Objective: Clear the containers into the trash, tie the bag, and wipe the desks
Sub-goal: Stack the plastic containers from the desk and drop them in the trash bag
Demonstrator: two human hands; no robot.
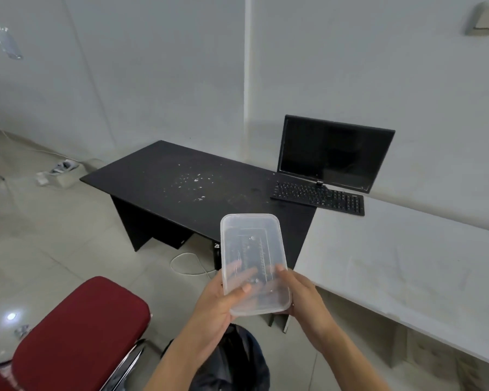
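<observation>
Both hands hold one clear plastic container (254, 258) up in the air. The left hand (216, 301) grips its near end, with the thumb on top and the fingers showing through from under it. The right hand (304, 296) grips the other side, with its fingers curled round the edge. So both hands are closed on the container and neither one is free.

The container is in front of the person, just above a black trash bag (237, 359) that sits low between the arms. I think it is held there so that it can drop right into the bag. It looks empty, but it is see-through, so it is hard to be sure.

There are two tables. The black table (158, 170) has lots of little white crumbs (192, 182) near its middle. They show up well on the dark top, so this table needs a wipe. The white table (407, 263) stands right beside it. I cannot tell if it is dirty.

One monitor (333, 153) stands at the back, where the two tables meet. One keyboard (319, 197) lies just in front of it. One red chair (82, 334) is on the left, near the person.

I see one container, one bag and no cloth. The bag is not tied yet.
</observation>
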